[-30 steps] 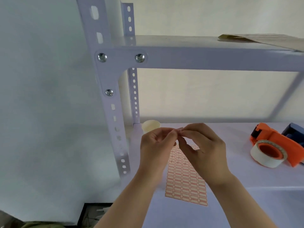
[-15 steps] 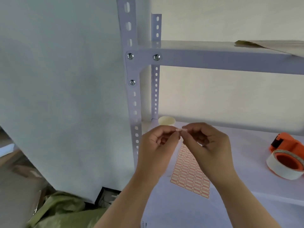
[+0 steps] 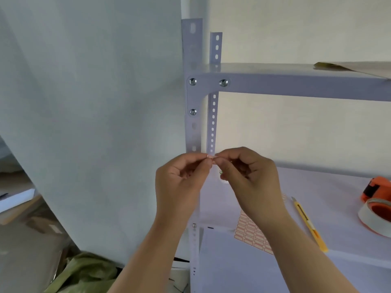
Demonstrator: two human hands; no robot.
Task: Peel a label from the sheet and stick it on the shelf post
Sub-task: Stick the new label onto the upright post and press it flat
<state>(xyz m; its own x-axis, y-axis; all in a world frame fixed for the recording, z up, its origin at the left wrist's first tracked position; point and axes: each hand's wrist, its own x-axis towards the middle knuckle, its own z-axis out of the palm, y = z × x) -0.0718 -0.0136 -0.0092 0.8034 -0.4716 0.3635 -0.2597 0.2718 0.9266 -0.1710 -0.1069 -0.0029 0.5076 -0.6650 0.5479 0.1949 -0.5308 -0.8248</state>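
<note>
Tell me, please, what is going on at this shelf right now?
A person is labelling the metal shelf. Both hands, left hand and right hand, pinch one small red-bordered label between the fingertips, just in front of the front shelf post. It is not stuck on yet. The label sheet lies on the lower shelf, beside a yellow utility knife.

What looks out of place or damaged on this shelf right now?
Nothing stands out. Both hands, left hand and right hand, pinch a small label in front of the shelf post. The label sheet, yellow knife and tape roll lie flat on the shelf.
</note>
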